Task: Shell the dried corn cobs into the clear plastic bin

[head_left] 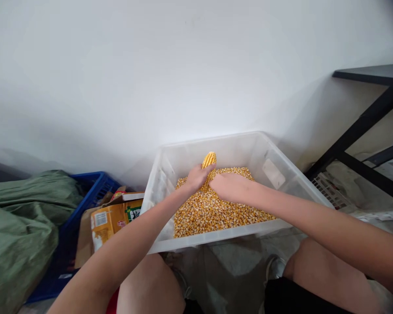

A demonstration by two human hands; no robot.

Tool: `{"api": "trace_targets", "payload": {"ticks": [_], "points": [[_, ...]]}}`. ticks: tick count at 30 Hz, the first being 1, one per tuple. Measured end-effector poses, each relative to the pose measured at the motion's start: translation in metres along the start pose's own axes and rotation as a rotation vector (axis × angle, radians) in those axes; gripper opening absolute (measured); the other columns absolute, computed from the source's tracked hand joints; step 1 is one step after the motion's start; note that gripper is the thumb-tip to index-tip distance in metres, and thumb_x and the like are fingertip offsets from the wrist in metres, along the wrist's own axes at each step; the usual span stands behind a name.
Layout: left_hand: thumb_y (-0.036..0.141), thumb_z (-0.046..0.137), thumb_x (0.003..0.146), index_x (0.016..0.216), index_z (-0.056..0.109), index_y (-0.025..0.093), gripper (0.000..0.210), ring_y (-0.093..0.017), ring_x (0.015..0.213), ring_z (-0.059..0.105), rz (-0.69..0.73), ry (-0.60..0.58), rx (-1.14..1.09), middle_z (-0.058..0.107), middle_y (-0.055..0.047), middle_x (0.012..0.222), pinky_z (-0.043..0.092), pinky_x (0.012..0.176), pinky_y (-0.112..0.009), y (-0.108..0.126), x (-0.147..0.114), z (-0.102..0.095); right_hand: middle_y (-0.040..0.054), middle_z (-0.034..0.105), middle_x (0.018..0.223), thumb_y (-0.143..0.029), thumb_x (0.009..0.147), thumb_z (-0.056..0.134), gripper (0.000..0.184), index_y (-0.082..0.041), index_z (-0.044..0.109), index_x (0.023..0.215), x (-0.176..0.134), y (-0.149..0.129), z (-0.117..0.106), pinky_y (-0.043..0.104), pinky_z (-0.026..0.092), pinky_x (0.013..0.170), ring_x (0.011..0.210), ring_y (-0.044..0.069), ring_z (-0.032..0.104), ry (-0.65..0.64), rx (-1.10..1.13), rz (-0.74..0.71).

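A yellow corn cob (209, 159) slants upward above the bin, its tip toward the wall and rows of kernels still on it. Wrapped round its middle is my left hand (197, 176), the thumb lying across the cob. My right hand (227, 185) is closed against the cob's lower part, on the near right side; its fingertips are mostly hidden. Beneath both hands, loose corn kernels (212, 216) cover the floor of a translucent white plastic bin (216, 239).
Left of the bin are a cardboard box with orange packaging (109, 222), a blue crate (96, 185) and a green sheet (29, 209). A black-framed rack (356, 122) stands at the right, a white basket (329, 189) beneath it. The white wall (183, 78) rises behind.
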State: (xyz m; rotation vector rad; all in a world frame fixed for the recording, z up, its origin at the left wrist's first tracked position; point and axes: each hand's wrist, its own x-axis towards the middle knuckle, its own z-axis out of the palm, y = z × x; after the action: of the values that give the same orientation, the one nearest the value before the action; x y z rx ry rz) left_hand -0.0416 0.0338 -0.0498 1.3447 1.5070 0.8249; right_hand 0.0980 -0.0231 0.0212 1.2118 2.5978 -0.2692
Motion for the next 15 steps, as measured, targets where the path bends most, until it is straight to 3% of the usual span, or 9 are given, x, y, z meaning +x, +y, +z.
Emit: {"api": "trace_targets", "payload": {"ticks": [3,6,10,15], "points": [[0.057,0.066,0.070,0.090,0.066,0.012,0.049,-0.021,0.069,0.064,-0.028,-0.051,-0.063,0.069,-0.007,0.073,0.047,0.057,-0.027,0.004,-0.002,-0.001,0.0150,0.069,0.083,-0.007,0.084,0.047,0.024,-0.009,0.068,0.094,0.001,0.004,0.005,0.028,0.045,0.068,0.081,0.023,0.067,0.017,-0.017,-0.016],[0.055,0.065,0.071,0.091,0.065,0.012,0.047,-0.020,0.064,0.064,-0.083,-0.135,-0.172,0.069,-0.007,0.073,0.046,0.052,-0.026,0.006,-0.003,0.000,0.0141,0.069,0.085,-0.009,0.085,0.044,0.027,-0.012,0.065,0.101,0.001,0.012,0.018,0.029,0.044,0.067,0.081,0.024,0.066,0.117,-0.022,-0.035],[0.053,0.064,0.073,0.087,0.064,0.012,0.043,-0.017,0.053,0.061,-0.223,-0.210,-0.215,0.068,-0.007,0.070,0.045,0.045,-0.026,0.002,0.000,0.000,0.0123,0.069,0.086,-0.016,0.092,0.037,0.028,-0.014,0.064,0.102,0.001,0.021,0.036,0.029,0.043,0.066,0.078,0.023,0.066,0.206,0.025,-0.058],[0.052,0.052,0.083,0.075,0.061,0.014,0.040,-0.015,0.045,0.057,-0.396,-0.489,-0.324,0.062,-0.005,0.057,0.047,0.043,-0.026,-0.013,0.008,-0.004,0.0105,0.071,0.093,-0.024,0.098,0.033,0.034,-0.016,0.066,0.102,0.006,0.025,0.047,0.028,0.040,0.067,0.081,0.021,0.066,0.271,0.209,-0.147]]}}
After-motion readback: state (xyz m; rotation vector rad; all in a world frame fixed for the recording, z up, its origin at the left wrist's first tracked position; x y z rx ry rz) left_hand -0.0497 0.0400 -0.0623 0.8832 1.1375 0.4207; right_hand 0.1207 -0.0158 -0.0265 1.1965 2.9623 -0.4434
